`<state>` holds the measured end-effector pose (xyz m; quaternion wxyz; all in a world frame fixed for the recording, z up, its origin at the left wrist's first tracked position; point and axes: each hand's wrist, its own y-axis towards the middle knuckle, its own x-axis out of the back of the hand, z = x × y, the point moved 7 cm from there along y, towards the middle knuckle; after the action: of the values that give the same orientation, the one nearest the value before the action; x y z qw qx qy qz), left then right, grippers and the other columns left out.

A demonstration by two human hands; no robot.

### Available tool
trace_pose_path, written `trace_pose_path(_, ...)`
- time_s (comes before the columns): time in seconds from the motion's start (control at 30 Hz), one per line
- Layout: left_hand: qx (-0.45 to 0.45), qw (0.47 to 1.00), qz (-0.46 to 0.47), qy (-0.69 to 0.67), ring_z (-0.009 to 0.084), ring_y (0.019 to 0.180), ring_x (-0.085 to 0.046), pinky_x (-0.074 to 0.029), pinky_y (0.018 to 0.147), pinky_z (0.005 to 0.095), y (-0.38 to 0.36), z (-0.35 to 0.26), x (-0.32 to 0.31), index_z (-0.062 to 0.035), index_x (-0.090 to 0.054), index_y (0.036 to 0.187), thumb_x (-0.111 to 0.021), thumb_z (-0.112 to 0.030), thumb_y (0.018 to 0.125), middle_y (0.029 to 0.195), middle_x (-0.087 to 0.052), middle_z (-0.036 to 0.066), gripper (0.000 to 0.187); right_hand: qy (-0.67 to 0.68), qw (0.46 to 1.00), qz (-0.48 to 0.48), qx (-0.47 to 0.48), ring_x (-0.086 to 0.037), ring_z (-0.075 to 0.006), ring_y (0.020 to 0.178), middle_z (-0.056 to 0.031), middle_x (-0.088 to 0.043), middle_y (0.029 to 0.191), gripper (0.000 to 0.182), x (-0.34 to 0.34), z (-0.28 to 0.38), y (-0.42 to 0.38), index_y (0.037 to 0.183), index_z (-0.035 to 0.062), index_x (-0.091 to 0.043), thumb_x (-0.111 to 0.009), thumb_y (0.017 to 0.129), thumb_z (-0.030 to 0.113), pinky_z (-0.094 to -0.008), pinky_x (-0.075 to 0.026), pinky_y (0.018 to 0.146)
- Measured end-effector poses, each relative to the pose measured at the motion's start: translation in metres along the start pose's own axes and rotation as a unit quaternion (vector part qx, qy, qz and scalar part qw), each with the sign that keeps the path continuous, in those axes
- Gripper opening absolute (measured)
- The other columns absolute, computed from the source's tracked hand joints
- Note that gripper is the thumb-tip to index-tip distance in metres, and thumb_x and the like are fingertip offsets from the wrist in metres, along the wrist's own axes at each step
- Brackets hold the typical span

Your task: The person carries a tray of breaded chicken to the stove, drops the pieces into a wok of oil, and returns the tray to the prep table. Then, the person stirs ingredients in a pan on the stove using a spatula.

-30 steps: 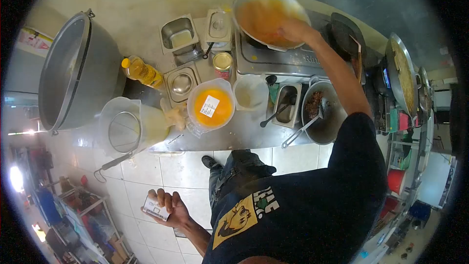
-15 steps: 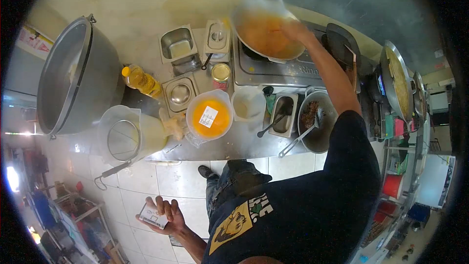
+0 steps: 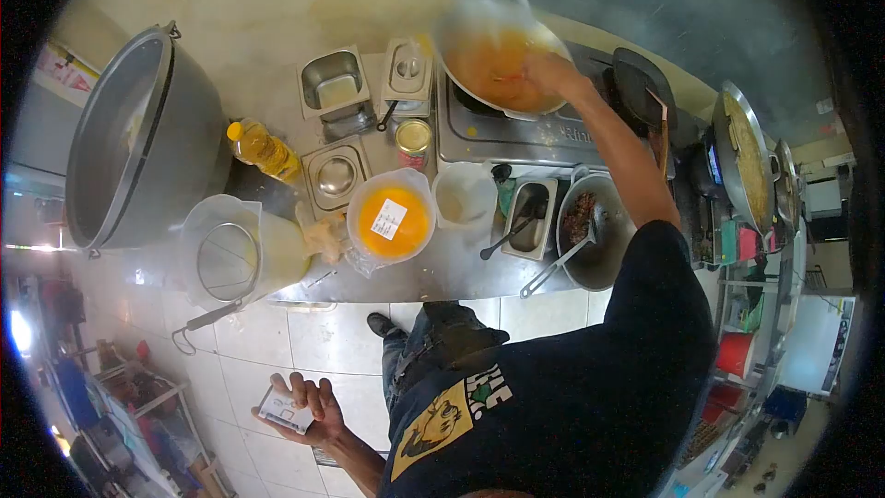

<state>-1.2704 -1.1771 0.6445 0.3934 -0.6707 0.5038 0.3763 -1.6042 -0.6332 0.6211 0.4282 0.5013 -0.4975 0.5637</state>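
My left hand (image 3: 318,410) hangs low over the floor, fingers wrapped round a small flat white pack (image 3: 284,409) with printing on it. On the stove at the top, a large pot (image 3: 559,101) holds steaming orange liquid (image 3: 489,65). Over that pot reaches my right hand (image 3: 550,74), closed on a thin reddish utensil (image 3: 509,79) that dips toward the liquid; its working end is hidden. Steam blurs the far side of the pot.
A bowl of orange liquid with a label (image 3: 391,219), a strainer (image 3: 227,263) on a plastic jug, an oil bottle (image 3: 265,150) and a pan of dark food (image 3: 601,263) stand on the counter. A huge pot (image 3: 198,148) is at left, another pan (image 3: 749,166) at right.
My right hand has shifted slightly left and down over the pot, showing more of the reddish utensil. My left hand still holds the white pack, now tilted a little differently.
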Motion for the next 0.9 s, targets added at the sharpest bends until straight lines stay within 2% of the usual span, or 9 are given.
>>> trace_pose_path(0.13,-0.007,1.0,0.016,0.009,0.0114,0.04,-0.03,-0.031,0.051,0.0289,0.0,-0.006,-0.002,-0.0055,-0.046,0.102,-0.027,-0.062,0.091,0.063,-0.038,0.003,0.06,-0.018,0.997,-0.014,0.075,-0.061,-0.0381,0.081,-0.0188,-0.063,0.083,0.02,0.011,0.018,-0.011,0.083,0.0023,-0.062,-0.05,0.082,0.019,-0.0462,-0.047,0.072)
trace_pose_path(0.2,-0.002,0.999,0.042,0.003,0.0118,0.041,-0.03,-0.03,0.051,0.0291,0.001,-0.007,-0.004,-0.0051,-0.046,0.102,-0.027,-0.062,0.091,0.064,-0.038,0.003,0.061,-0.058,0.992,0.078,-0.085,-0.059,-0.0383,0.088,-0.0196,-0.062,0.09,0.023,0.031,0.011,-0.021,0.09,0.0035,-0.061,-0.049,0.084,0.022,-0.0458,-0.046,0.075)
trace_pose_path(0.33,-0.012,0.997,0.069,0.031,0.0099,0.042,-0.03,-0.029,0.048,0.0254,0.004,-0.008,-0.008,-0.0016,-0.043,0.101,-0.033,-0.053,0.094,0.067,-0.037,0.003,0.053,-0.015,0.997,-0.015,-0.076,-0.06,-0.0348,0.093,-0.0175,-0.064,0.099,0.029,0.005,-0.005,0.001,0.097,0.0052,-0.066,-0.051,0.084,0.026,-0.0442,-0.047,0.081)
trace_pose_path(0.4,-0.013,0.997,0.067,0.042,0.0099,0.042,-0.031,-0.029,0.047,0.0249,0.002,-0.01,-0.008,-0.0014,-0.043,0.102,-0.034,-0.052,0.094,0.067,-0.037,0.003,0.052,0.091,0.99,-0.106,0.019,-0.059,-0.0347,0.097,-0.018,-0.064,0.102,0.029,-0.011,-0.003,0.009,0.101,0.006,-0.065,-0.05,0.085,0.025,-0.0441,-0.046,0.084)
trace_pose_path(0.53,-0.031,0.996,0.079,0.032,0.0101,0.042,-0.031,-0.029,0.047,0.0254,-0.001,-0.018,-0.008,-0.0011,-0.043,0.103,-0.034,-0.052,0.094,0.068,-0.038,0.004,0.053,0.032,0.996,-0.027,-0.082,-0.058,-0.0339,0.1,-0.0176,-0.062,0.108,0.029,-0.008,0.002,0.013,0.103,0.0061,-0.064,-0.048,0.086,0.024,-0.0435,-0.045,0.086)
trace_pose_path(0.6,-0.033,0.996,0.075,0.03,0.0101,0.042,-0.031,-0.029,0.047,0.0256,-0.004,-0.018,-0.007,-0.0009,-0.043,0.103,-0.034,-0.052,0.093,0.068,-0.038,0.004,0.053,0.16,0.984,-0.025,-0.077,-0.058,-0.0336,0.1,-0.0168,-0.062,0.109,0.029,-0.007,0.001,0.01,0.104,0.0066,-0.064,-0.052,0.085,0.025,-0.0425,-0.045,0.087)
trace_pose_path(0.73,-0.048,0.998,-0.019,0.037,0.0109,0.039,-0.027,-0.03,0.047,0.0288,-0.009,-0.022,0.0,-0.0065,-0.042,0.095,-0.027,-0.062,0.091,0.063,-0.036,0.003,0.057,0.214,0.976,-0.021,-0.013,-0.059,-0.0332,0.099,-0.0158,-0.063,0.106,0.031,-0.033,0.011,0.04,0.105,0.0076,-0.064,-0.057,0.081,0.026,-0.0419,-0.045,0.087)
trace_pose_path(0.83,-0.054,0.997,-0.025,0.041,0.0106,0.039,-0.027,-0.03,0.046,0.0284,-0.011,-0.025,0.004,-0.0067,-0.043,0.095,-0.027,-0.062,0.091,0.062,-0.036,0.003,0.058,0.319,0.942,-0.106,-0.008,-0.059,-0.0298,0.089,-0.014,-0.065,0.096,0.037,0.024,0.04,0.003,0.109,0.0051,-0.06,-0.053,0.087,0.033,-0.0362,-0.045,0.081)
trace_pose_path(0.9,-0.053,0.998,-0.023,0.035,0.0107,0.039,-0.027,-0.029,0.046,0.0284,-0.013,-0.023,0.005,-0.0066,-0.043,0.096,-0.027,-0.062,0.09,0.062,-0.036,0.003,0.058,0.108,0.994,-0.012,-0.031,-0.058,-0.03,0.088,-0.0165,-0.064,0.097,0.034,-0.011,0.014,0.016,0.102,0.0049,-0.063,-0.054,0.086,0.033,-0.038,-0.044,0.081)
